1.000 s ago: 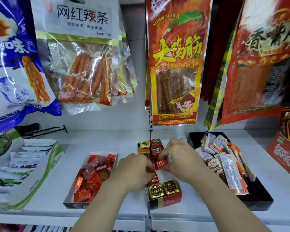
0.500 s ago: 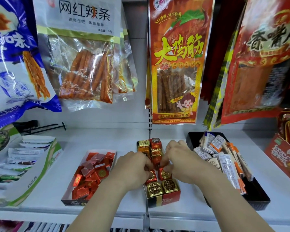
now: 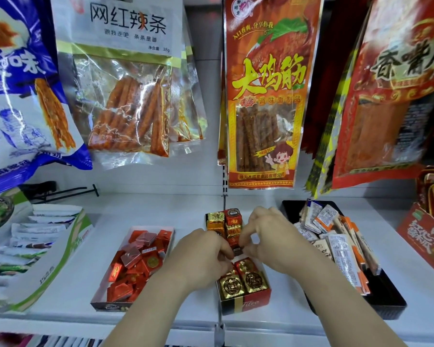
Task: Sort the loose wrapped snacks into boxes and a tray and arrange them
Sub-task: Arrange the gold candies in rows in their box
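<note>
The left hand (image 3: pixel 206 256) curls narrow fingers against a red candy (image 3: pixel 236 248) over the middle box (image 3: pixel 246 303); the right hand (image 3: pixel 268 236) pinches its other side. Forced into the crowded row, it may skew or dislodge neighbouring candies (image 3: pixel 232 231).

White shelf (image 3: pixel 148 211) is holding: one narrow red-and-black cardboard box (image 3: pixel 246 303), showing two gold foil-wrapped cubes (image 3: pixel 232 286) at its front; one shallow white cardboard box (image 3: pixel 110 307) of flat red foil squares; one black plastic tray (image 3: pixel 386 296); one green-and-white carton (image 3: pixel 60 259). Two hands are working, left hand (image 3: pixel 203 256) and right hand (image 3: pixel 268 236), sharing one dark red foil-wrapped cube (image 3: pixel 236 249).
</note>
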`<action>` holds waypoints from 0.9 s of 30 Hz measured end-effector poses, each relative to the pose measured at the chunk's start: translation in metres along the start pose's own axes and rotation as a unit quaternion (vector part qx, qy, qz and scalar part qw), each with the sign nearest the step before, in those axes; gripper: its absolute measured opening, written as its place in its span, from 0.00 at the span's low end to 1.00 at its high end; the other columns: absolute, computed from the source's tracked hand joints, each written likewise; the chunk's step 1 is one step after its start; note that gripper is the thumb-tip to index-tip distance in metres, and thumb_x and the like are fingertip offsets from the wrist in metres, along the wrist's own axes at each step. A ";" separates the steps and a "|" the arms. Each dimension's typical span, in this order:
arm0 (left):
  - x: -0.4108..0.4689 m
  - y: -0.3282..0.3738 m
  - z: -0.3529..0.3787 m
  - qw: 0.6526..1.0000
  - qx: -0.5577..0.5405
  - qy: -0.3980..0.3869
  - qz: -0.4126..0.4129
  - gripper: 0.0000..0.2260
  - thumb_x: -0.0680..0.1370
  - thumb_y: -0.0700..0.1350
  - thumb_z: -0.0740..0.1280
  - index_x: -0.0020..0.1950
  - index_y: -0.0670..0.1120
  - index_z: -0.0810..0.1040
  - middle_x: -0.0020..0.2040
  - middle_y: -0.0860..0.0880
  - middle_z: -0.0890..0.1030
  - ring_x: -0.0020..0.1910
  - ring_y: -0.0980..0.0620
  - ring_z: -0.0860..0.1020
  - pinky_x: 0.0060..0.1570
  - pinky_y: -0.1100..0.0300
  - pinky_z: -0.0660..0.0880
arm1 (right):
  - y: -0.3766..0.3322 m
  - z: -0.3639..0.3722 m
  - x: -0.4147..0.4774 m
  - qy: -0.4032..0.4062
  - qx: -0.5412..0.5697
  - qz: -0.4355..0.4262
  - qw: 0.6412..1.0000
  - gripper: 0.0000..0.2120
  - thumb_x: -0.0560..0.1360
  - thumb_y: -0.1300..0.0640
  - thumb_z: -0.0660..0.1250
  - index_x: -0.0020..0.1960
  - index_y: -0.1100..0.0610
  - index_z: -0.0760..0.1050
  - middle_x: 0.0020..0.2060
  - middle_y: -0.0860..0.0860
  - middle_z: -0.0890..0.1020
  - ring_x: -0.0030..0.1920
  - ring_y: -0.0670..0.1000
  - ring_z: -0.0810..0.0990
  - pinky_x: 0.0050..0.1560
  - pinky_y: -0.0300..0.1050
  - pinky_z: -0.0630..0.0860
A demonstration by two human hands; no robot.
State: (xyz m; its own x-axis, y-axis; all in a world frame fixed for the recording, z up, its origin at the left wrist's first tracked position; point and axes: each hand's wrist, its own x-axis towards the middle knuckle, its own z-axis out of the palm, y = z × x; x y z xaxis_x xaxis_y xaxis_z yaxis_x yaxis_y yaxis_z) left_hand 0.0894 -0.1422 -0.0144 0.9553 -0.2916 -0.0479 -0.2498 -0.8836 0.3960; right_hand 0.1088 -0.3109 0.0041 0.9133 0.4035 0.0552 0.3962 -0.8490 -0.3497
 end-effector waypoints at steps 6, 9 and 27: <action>-0.004 0.003 -0.004 0.999 0.034 -0.017 -0.018 0.09 0.74 0.52 0.69 0.52 0.54 0.83 0.48 0.55 0.82 0.47 0.54 0.79 0.48 0.55 0.78 | -0.004 -0.004 -0.003 -0.090 0.016 -0.014 0.996 0.08 0.72 0.56 0.71 0.50 0.46 0.83 0.43 0.41 0.76 0.42 0.43 0.74 0.45 0.37 0.71; -0.005 0.004 -0.002 0.999 0.018 -0.030 -0.026 0.08 0.74 0.51 0.69 0.51 0.55 0.83 0.49 0.55 0.82 0.48 0.53 0.79 0.49 0.55 0.78 | -0.004 0.001 -0.003 -0.123 0.003 -0.007 0.992 0.11 0.73 0.59 0.69 0.52 0.46 0.83 0.46 0.43 0.77 0.51 0.47 0.77 0.51 0.40 0.74; 0.002 -0.004 -0.006 0.980 -0.014 0.189 -0.055 0.18 0.77 0.48 0.67 0.67 0.57 0.73 0.60 0.54 0.75 0.61 0.53 0.69 0.55 0.60 0.70 | -0.003 0.022 0.014 0.020 -0.020 0.004 1.000 0.14 0.71 0.52 0.72 0.57 0.47 0.78 0.53 0.47 0.73 0.56 0.50 0.68 0.51 0.42 0.67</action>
State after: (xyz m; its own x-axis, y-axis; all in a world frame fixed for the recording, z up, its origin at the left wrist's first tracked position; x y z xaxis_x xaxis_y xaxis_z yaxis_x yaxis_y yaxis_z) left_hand 0.0930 -0.1367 -0.0102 0.9677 -0.0333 0.2499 -0.1424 -0.8901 0.4329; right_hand 0.1181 -0.2955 -0.0143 0.9193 0.3828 0.0909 0.3914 -0.8658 -0.3119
